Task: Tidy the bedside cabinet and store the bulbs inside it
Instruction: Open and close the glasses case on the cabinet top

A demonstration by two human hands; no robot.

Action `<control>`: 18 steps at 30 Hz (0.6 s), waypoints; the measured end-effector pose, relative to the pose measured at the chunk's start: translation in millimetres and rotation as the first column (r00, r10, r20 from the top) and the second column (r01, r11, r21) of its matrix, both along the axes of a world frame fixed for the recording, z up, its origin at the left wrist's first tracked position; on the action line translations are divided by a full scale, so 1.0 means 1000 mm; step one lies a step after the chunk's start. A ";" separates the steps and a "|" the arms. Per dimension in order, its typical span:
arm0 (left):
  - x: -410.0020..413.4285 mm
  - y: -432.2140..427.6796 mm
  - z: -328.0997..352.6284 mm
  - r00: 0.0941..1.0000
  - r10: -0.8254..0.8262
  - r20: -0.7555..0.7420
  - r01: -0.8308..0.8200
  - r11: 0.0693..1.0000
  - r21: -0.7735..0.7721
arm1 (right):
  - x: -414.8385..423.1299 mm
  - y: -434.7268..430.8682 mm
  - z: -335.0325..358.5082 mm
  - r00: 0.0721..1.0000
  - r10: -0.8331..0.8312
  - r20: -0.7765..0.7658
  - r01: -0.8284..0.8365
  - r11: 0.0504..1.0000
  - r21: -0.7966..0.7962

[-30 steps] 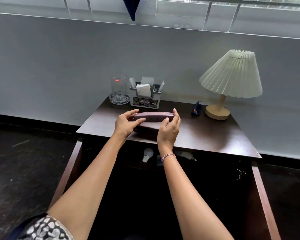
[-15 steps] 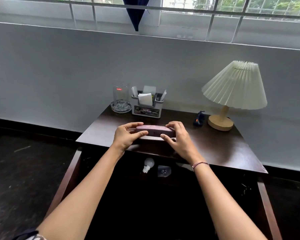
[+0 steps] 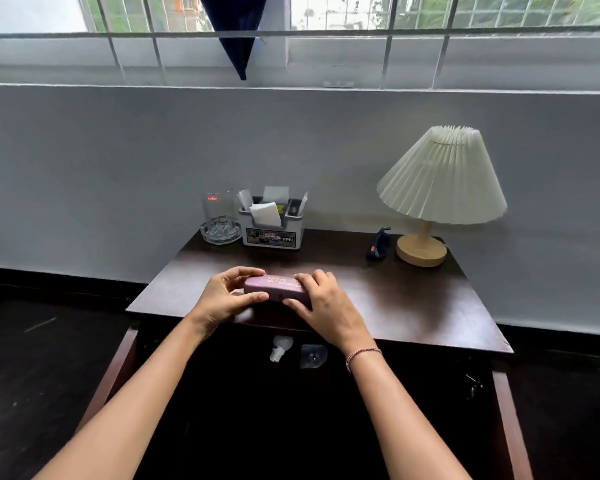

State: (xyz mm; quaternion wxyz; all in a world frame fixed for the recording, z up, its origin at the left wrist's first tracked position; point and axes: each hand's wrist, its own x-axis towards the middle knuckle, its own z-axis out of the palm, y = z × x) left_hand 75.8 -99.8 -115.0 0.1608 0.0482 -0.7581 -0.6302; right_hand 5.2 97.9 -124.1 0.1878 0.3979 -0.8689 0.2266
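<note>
Both our hands, left hand and right hand, clamp the pink case ends, squaring it on the surface.

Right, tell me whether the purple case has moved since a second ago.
Yes. The purple case has come down onto the cabinet top and lies nearer its front edge, further from the organiser box, both hands on it.
</note>
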 end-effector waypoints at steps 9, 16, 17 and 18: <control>0.006 0.003 0.003 0.999 -0.028 0.020 0.028 1.000 -0.009 | 0.006 0.001 0.001 0.994 -0.077 -0.080 0.076 0.997 -0.024; 0.005 0.001 0.005 0.995 -0.088 0.043 0.088 0.996 0.004 | 0.012 0.002 0.001 0.974 -0.143 -0.177 0.142 0.990 -0.019; 0.005 0.000 0.005 0.994 -0.097 0.050 0.096 0.995 0.005 | 0.013 0.002 0.002 0.972 -0.151 -0.181 0.150 0.989 -0.019; 0.005 0.000 0.005 0.993 -0.104 0.054 0.104 0.995 0.009 | 0.014 0.002 0.002 0.970 -0.156 -0.187 0.156 0.988 -0.017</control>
